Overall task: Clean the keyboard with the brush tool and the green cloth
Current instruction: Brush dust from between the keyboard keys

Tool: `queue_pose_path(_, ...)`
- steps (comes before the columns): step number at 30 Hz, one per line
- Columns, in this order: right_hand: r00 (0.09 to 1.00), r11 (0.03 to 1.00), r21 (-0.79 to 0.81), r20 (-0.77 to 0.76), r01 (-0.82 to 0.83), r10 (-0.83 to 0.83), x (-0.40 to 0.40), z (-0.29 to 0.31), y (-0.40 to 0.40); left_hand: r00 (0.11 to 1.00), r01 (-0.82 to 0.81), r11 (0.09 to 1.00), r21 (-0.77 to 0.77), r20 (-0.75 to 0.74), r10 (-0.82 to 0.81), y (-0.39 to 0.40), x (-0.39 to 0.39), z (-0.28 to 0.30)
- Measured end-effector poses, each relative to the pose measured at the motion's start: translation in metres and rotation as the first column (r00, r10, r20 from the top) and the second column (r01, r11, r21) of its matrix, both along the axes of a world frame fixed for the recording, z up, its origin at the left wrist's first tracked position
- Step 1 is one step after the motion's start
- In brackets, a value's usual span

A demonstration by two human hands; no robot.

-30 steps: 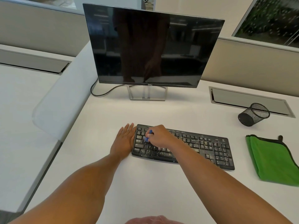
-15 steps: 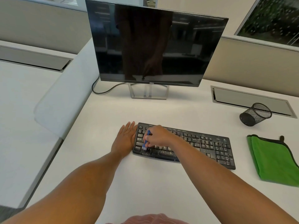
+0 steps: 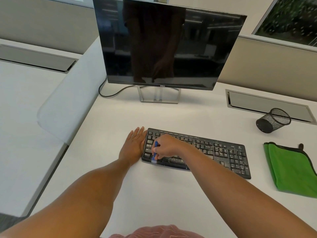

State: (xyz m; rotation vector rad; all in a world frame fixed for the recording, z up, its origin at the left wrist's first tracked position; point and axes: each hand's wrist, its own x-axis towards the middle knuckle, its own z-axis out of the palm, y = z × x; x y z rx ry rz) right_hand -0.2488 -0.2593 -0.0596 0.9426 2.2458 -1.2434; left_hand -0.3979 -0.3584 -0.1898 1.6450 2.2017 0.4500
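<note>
Brush tool (image 3: 155, 152) now reaches keyboard's (image 3: 223, 152) near edge.

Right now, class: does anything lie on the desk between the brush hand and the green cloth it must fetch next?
Only the keyboard itself, which the right hand is over; bare desk separates it from the green cloth.

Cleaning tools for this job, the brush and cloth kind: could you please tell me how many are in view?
2: the blue brush gripped in the right hand over the keyboard's left end, and the green cloth lying right of it.
</note>
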Motion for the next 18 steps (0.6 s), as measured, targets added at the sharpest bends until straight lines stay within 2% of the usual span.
queue_pose_path(2,1.0,0.999,-0.026,0.001,-0.03,0.031,-0.001,0.002,-0.001,1.0,-0.003,1.0,0.0,0.0,0.003,0.0,0.0,0.002)
queue_pose_path(5,0.995,0.999,0.045,-0.097,0.004,0.0,-0.005,0.004,-0.003,0.999,0.009,1.0,-0.009,-0.039,-0.009,-0.001,0.001,0.003)
queue_pose_path(7,0.993,0.989,0.108,-0.05,-0.098,0.104,-0.005,0.005,-0.003,1.0,0.006,1.0,-0.008,-0.026,-0.006,-0.002,0.001,0.002)
queue_pose_path(9,0.971,0.957,0.162,0.059,-0.239,0.233,-0.004,0.005,-0.002,1.0,-0.003,1.0,0.005,0.001,0.003,-0.001,0.002,0.003)
queue_pose_path(11,0.95,0.932,0.194,0.123,-0.305,0.286,-0.004,0.01,0.0,1.0,-0.007,1.0,0.004,0.008,0.007,0.0,0.002,0.003)
queue_pose_path(15,0.989,0.984,0.096,-0.005,-0.149,0.151,-0.01,0.013,-0.002,1.0,-0.009,1.0,-0.016,-0.013,0.008,-0.001,0.001,0.003)
queue_pose_path(18,0.982,0.974,0.129,0.036,-0.187,0.184,-0.011,0.008,-0.006,1.0,-0.002,1.0,-0.022,-0.011,0.002,-0.001,0.001,0.003)
